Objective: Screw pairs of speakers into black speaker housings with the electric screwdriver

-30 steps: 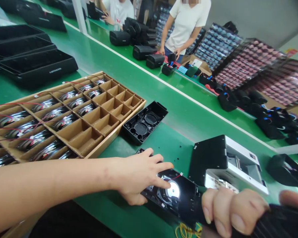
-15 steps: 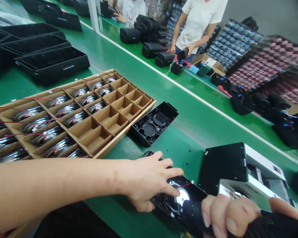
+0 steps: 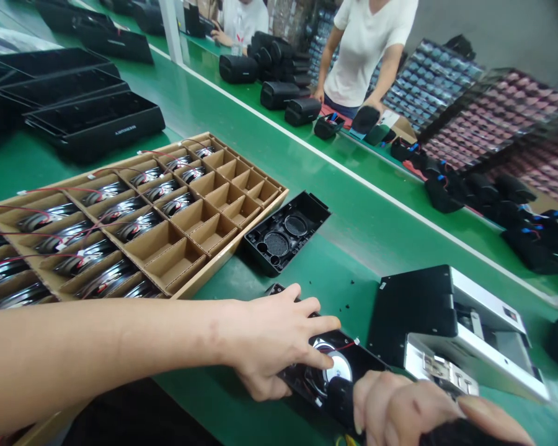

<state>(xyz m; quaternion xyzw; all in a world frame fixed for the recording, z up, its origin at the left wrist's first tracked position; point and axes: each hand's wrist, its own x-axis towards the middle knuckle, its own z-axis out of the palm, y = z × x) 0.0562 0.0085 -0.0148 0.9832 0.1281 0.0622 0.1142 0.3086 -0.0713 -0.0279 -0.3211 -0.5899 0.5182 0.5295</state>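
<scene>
The left hand [image 3: 279, 337] lies low in the middle of the frame, fingers spread and pressed flat on the black housing [image 3: 360, 359], with the thumb down along its near edge; it pins the piece to the green belt [image 3: 353, 204] rather than closing around it. A round speaker driver [image 3: 337, 368] with a red lead sits in that housing, just past the fingertips. At the bottom right the right hand [image 3: 400, 412] is wrapped tight around a dark tool [image 3: 340, 396], whose blunt end hangs just beside the driver; whether it touches cannot be told. Right of the hands stands a black and silver machine box [image 3: 446, 322]. Just above them, near the centre, a second housing [image 3: 286, 232] lies open with bare grilles and no driver. Left of it the cardboard tray [image 3: 265, 207] holds drivers [image 3: 121, 207] in its left cells, while the cells nearest the housings are empty. By that showing, one driver is seated and looks about to be fastened, one shell waits, and many drivers remain. Black trays [image 3: 93, 121] lie at the upper left. At the top a co-worker [image 3: 367, 43] in a white shirt handles a dark piece, and racks of small parts [image 3: 493, 118] fill the upper right.
</scene>
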